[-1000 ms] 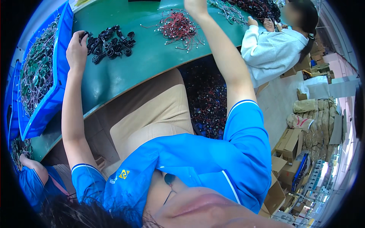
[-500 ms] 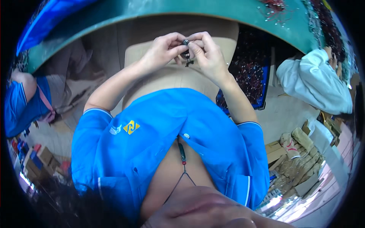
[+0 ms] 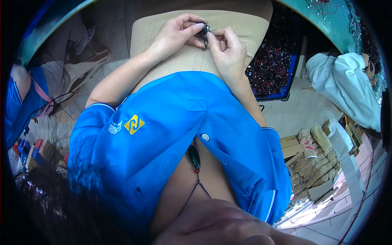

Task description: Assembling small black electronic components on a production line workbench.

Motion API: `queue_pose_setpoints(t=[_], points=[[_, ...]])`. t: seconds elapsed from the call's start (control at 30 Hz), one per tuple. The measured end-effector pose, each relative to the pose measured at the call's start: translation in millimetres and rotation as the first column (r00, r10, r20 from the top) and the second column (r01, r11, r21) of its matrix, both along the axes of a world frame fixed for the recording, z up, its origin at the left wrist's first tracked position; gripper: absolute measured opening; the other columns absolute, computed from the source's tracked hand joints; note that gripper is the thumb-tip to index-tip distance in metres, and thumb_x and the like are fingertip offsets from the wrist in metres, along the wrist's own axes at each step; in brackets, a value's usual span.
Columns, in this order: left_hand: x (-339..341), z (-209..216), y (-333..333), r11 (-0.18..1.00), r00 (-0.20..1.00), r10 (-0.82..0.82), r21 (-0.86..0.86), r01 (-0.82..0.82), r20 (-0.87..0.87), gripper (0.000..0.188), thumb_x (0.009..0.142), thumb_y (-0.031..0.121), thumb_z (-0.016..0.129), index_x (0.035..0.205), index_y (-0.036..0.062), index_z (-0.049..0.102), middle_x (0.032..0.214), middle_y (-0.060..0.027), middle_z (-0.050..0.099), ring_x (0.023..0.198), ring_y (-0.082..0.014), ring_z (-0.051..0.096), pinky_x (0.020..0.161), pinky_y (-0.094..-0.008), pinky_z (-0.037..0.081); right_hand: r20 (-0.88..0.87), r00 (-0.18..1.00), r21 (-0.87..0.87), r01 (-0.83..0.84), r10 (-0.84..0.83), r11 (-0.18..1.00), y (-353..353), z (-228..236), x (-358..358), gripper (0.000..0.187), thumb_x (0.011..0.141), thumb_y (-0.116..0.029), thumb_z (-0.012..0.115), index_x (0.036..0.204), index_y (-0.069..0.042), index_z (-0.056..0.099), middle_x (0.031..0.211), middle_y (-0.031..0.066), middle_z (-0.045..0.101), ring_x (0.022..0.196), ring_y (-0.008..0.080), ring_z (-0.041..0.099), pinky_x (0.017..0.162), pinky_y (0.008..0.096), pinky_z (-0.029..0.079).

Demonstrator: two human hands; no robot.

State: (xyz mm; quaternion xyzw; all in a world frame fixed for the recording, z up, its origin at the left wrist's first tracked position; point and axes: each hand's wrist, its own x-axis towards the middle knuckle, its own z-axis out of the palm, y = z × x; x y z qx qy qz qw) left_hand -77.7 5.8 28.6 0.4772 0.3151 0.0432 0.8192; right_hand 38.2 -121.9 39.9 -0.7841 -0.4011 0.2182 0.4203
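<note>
Over my lap, my left hand [image 3: 176,36] grips a small dark part with a shiny metal end [image 3: 207,28], pinched between thumb and fingers. It resembles a small motor, though the fingers cover most of it. My right hand [image 3: 229,50] is closed close against it, thumb and forefinger together at its lower right side. Thin reddish wire [image 3: 221,39] shows by the right fingers. Whether the right fingers pinch the wire or the part itself is hard to make out.
Right of my lap stands a blue bin [image 3: 292,77] heaped with small dark parts and red wires. A green table edge [image 3: 320,18] curves across the far side. Co-workers sit at both sides, one with a pale sleeve [image 3: 341,79]. Cardboard and packed bundles [image 3: 314,167] lie behind at right.
My view has shifted, so more of my lap and the bin shows. Both hands sit higher in the picture, still together at the small part, with the right hand slightly lower and farther right.
</note>
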Motion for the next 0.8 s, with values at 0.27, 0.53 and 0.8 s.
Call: queue_pose_setpoints(t=[0.27,0.53,0.8], points=[[3,-3,-5,0.997,0.999,-0.002,0.078,-0.002,0.052,0.032,0.095,0.008,0.055,0.125,-0.002,0.053,0.11,-0.0124,0.062,0.09,-0.0162,0.065,0.084,-0.0262,0.056,0.172,0.985,0.056,-0.031,0.021,0.998,3,2,-2,0.007,0.078,-0.002,0.067,0.079,-0.005,0.061,0.059,0.0005,0.051,0.049,0.0101,0.039,0.044,0.0256,0.032],[3,-12,-9,0.979,0.993,-0.044,0.205,0.02,0.114,0.035,0.093,0.003,0.055,0.128,-0.0014,0.052,0.112,-0.0136,0.062,0.096,-0.0172,0.064,0.086,-0.0255,0.055,0.25,0.967,0.036,-0.062,0.051,0.997,3,1,-2,0.007,0.077,-0.003,0.067,0.078,-0.006,0.06,0.059,0.0018,0.052,0.049,0.0125,0.043,0.045,0.0276,0.034],[4,-8,-12,0.967,0.991,-0.042,0.253,0.008,0.131,0.034,0.093,0.004,0.055,0.127,-0.0014,0.052,0.112,-0.0137,0.063,0.09,-0.0162,0.064,0.082,-0.0252,0.056,0.354,0.93,0.019,-0.107,0.094,0.994,2,-1,-1,0.007,0.078,-0.004,0.066,0.08,-0.006,0.06,0.064,0.0032,0.055,0.053,0.0161,0.048,0.049,0.03,0.038]])
